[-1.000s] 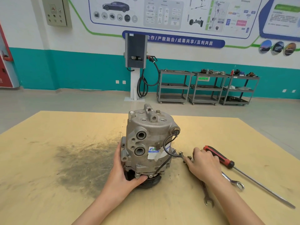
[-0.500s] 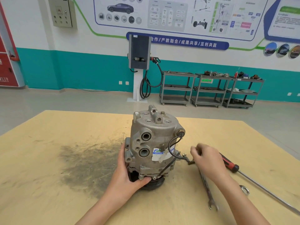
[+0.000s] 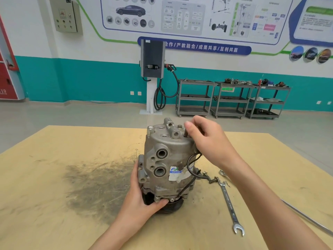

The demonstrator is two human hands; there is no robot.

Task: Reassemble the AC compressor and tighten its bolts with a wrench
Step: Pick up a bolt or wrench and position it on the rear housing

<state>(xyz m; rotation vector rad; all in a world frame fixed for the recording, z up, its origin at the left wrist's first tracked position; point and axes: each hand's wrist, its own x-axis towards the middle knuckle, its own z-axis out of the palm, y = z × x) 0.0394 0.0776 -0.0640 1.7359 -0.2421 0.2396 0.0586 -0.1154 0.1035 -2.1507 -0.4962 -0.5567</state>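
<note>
Compressor (image 3: 166,166) upright on table (image 3: 54,195). Left hand (image 3: 142,199) grips its base, fingers curled round it. Right hand (image 3: 207,139), fingertips pinched on a bolt (image 3: 186,135), at its top. Wrench (image 3: 229,204) lies right of compressor.

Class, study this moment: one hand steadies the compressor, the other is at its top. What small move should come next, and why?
Probably seat and finger-turn the bolt. The right hand pinches something small and dark at the top of the compressor, the left hand grips its base, and the wrench lies untouched on the table.
</note>
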